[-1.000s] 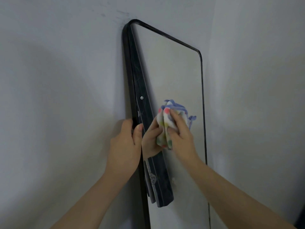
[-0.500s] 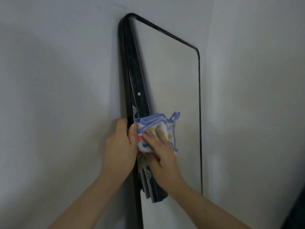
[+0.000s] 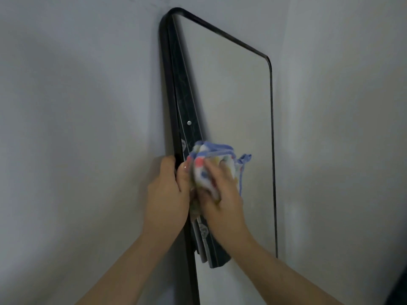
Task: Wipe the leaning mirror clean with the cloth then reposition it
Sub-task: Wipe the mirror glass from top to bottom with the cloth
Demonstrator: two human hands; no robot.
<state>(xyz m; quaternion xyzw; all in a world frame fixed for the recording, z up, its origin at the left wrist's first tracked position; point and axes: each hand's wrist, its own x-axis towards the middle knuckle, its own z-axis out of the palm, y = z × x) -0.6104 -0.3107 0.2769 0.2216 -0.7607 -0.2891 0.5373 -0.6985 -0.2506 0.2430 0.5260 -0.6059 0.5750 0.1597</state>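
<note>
A tall mirror with a thin black frame leans against a pale wall in a corner. My left hand grips its left frame edge at mid height, thumb on the front and fingers behind. My right hand holds a bunched white cloth with coloured dots and blue trim, pressed against the glass right beside the left hand. The glass reflects a dark strip along its left side.
Plain pale walls stand on both sides, meeting in a corner just right of the mirror. A dark object shows at the bottom right edge of the view.
My right hand with the cloth moved left across the glass to the frame edge, then shifted slightly right and bunched the cloth more. The left hand kept its grip on the frame.
</note>
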